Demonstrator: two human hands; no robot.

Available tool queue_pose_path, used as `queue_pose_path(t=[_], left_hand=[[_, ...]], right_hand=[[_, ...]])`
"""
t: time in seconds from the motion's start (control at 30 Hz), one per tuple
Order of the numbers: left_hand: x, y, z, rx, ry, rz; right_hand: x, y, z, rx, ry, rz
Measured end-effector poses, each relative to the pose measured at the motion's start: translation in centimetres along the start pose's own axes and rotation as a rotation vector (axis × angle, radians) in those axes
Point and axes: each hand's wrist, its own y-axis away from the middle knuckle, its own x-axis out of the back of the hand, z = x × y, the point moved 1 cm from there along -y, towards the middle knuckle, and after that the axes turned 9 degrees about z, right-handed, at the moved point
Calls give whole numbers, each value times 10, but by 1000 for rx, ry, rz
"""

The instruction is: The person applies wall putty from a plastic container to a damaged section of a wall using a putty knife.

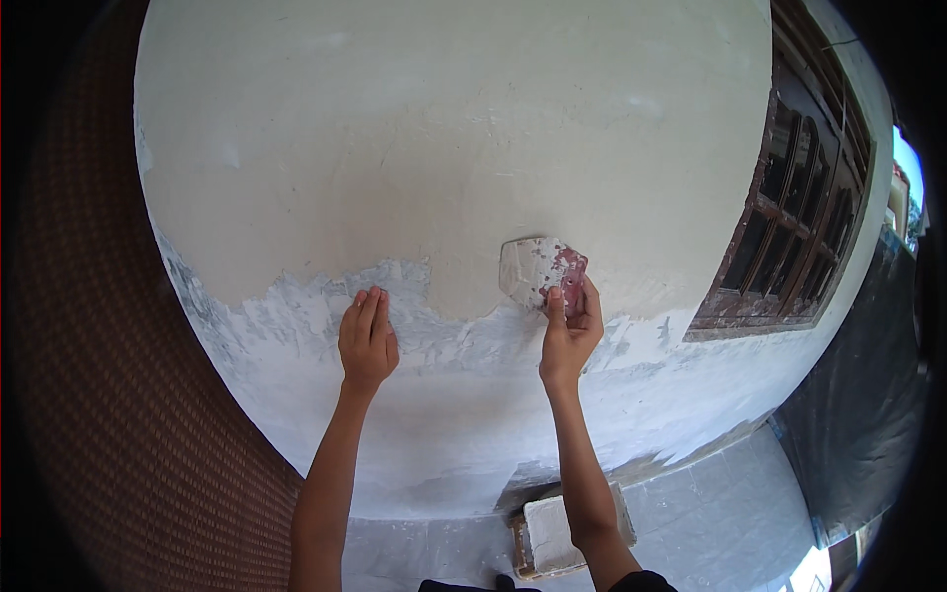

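My right hand [572,335] grips a putty scraper [530,268] by its reddish, paint-spotted end, thumb on the near face. Its broad pale blade is caked with white filler and lies at or close to the wall [434,178]. To the left, my left hand [369,340] is held with fingers stretched upward, palm toward the wall, at the ragged upper edge of a whitish filler band [444,345]. Whether those fingertips touch the wall, I cannot tell. Above that edge the wall is beige; below it, white and streaky grey.
A brown wooden window [789,217] is set in the wall at right. Woven brown matting [148,395] runs along the left. Below my right forearm, a box with a white top [552,533] stands on the grey floor [700,503]. Dark sheeting [858,395] hangs at far right.
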Motion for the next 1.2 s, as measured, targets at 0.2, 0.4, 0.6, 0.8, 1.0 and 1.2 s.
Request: queue_pose_path(t=[0.2, 0.4, 0.6, 0.8, 1.0, 1.2], left_hand=[[1, -3, 3, -8, 1, -12], [-1, 1, 1, -7, -9, -5], [0, 0, 3, -11, -19, -18], [-2, 1, 1, -3, 6, -11], [0, 3, -2, -30, 11, -43], [-1, -1, 3, -13, -14, -12]], right_hand=[[26, -6, -16, -43, -24, 113], [6, 10, 10, -5, 20, -37], [41, -4, -9, 35, -26, 154], [5, 49, 19, -2, 96, -166], [42, 9, 12, 43, 65, 93], [31, 29, 4, -4, -1, 8]])
